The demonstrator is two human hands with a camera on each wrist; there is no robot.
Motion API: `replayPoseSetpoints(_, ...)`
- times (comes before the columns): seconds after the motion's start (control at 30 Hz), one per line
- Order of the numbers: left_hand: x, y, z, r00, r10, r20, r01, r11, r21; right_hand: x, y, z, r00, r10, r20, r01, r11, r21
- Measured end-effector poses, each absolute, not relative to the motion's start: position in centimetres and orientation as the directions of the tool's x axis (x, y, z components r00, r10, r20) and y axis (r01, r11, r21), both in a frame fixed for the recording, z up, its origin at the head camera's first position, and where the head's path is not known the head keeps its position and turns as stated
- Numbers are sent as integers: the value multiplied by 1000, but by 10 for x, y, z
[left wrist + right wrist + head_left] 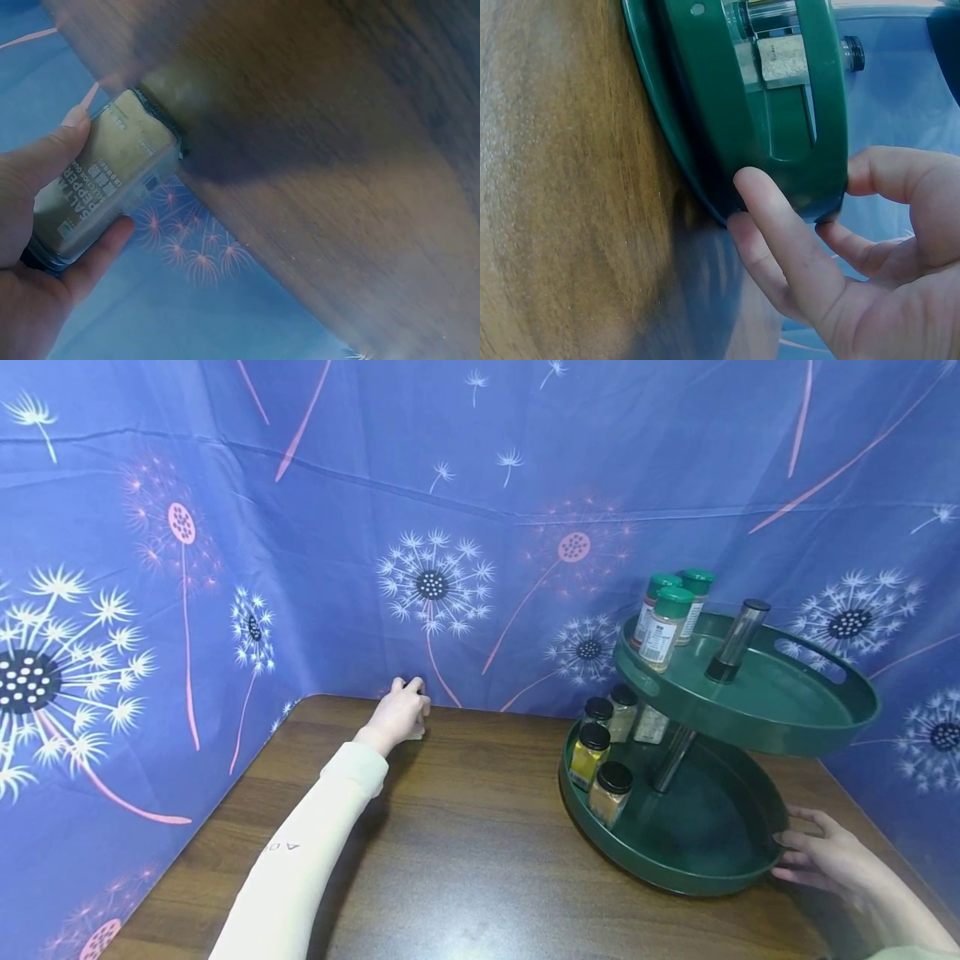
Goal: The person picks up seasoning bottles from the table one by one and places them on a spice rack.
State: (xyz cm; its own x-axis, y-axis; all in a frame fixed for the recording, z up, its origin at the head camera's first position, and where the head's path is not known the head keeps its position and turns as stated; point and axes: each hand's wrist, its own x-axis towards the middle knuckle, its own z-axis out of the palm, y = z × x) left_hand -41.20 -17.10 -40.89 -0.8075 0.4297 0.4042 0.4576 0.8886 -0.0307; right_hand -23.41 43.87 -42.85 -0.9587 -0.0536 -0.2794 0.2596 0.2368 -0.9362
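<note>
At the back left of the table, my left hand (399, 712) grips a square spice jar (105, 176) with a salt and pepper label. In the left wrist view the thumb and a finger lie on opposite sides of it, and its far end is close to the wood. The head view mostly hides the jar behind the hand. On the right stands a green two-tier turntable rack (757, 727). My right hand (832, 853) pinches the rim of its lower tray (795, 187), with the thumb at the rim's top and fingers against the outer wall.
Green-capped shaker bottles (662, 628) stand at the left of the upper tray. Several black-capped jars (590, 753) line the lower tray's left side. A blue dandelion-print cloth (450, 468) hangs behind the brown wooden table (480, 827).
</note>
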Motion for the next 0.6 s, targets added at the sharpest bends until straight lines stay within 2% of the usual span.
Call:
replayPoseSetpoints(0.17, -412, -171, -408, -811, 433, 394, 457, 889, -35, -235, 441, -430, -958, -59, -281, 253, 291, -923)
replayPoseSetpoints(0.6, -413, -172, -403, -827, 436, 354, 461, 887, -14, -232, 437, -426, -959, -41, -279, 254, 302, -919)
